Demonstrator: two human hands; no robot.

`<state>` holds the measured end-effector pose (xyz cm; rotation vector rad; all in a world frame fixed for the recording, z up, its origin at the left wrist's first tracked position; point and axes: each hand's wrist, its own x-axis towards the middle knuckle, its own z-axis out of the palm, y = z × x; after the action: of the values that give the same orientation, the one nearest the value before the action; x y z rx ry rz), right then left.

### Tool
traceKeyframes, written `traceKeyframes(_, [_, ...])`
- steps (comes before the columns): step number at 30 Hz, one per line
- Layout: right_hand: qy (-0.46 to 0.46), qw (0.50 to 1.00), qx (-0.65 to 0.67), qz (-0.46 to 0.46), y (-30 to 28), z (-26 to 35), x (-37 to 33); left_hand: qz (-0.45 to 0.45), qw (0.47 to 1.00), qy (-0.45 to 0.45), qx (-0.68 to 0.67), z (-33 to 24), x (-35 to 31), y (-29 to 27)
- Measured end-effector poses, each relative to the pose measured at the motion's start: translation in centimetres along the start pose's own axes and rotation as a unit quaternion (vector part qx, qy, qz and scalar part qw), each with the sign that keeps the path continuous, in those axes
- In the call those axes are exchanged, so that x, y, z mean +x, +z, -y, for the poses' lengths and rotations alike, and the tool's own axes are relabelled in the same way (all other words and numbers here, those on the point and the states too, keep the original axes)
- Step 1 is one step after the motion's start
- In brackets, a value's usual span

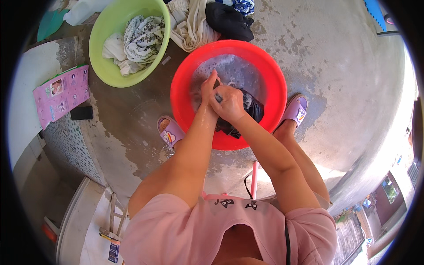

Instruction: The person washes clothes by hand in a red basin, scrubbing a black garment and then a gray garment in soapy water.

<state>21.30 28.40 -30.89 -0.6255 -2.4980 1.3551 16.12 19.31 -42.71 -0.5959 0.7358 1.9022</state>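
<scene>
A red basin (277,92) stands on the floor between my feet, with foamy, greyish water (242,73) in it. Wet black cloth (255,109), partly under the suds, lies at the basin's near right side. Over the middle of the basin my two hands meet. My left hand (208,92) is closed around a bunched bit of this dark cloth, which shows by its fingers. My right hand (229,104) is curled in a fist against it, with a little dark cloth showing at the thumb. The rest of the cloth inside both grips is hidden.
A light green basin (108,35) with white and patterned cloths (145,37) stands at the far left. Beige cloth (190,24) and black cloth (229,20) lie behind the red basin. Left are a pink package (62,95) and a dark phone (81,113). Wet patches mark the floor.
</scene>
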Motion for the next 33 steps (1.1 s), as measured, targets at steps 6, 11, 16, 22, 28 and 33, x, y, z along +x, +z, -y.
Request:
traceKeyframes(6, [0.176, 0.967, -0.185, 0.002, -2.1, -8.0, 4.1, -0.227, 0.936, 0.047, 0.266, 1.7, -2.7, 7.8])
traceKeyframes(11, [0.139, 0.976, -0.147, -0.084, -2.1, -8.6, 3.3, -0.279, 0.778, 0.341, 0.449, 0.7, -1.9, 2.7])
traceKeyframes(16, [0.154, 0.942, -0.295, 0.034, 0.1, -10.7, 3.0, -0.282, 0.696, 0.228, 0.62, 0.1, -1.6, 0.8])
traceKeyframes(22, [-0.044, 0.946, -0.26, 0.19, 0.4, -11.9, 3.5, -0.325, 0.764, 0.282, 0.481, 1.5, 0.7, 1.3])
traceKeyframes(28, [0.036, 0.997, 0.023, 0.063, -0.9, -2.0, 1.4, -0.012, 0.972, 0.215, 0.091, -0.4, 4.0, -1.3])
traceKeyframes(33, [-0.019, 0.998, -0.042, -0.037, 0.9, 0.6, 0.8, -0.05, 0.978, 0.191, 0.067, 2.4, 3.2, -5.4])
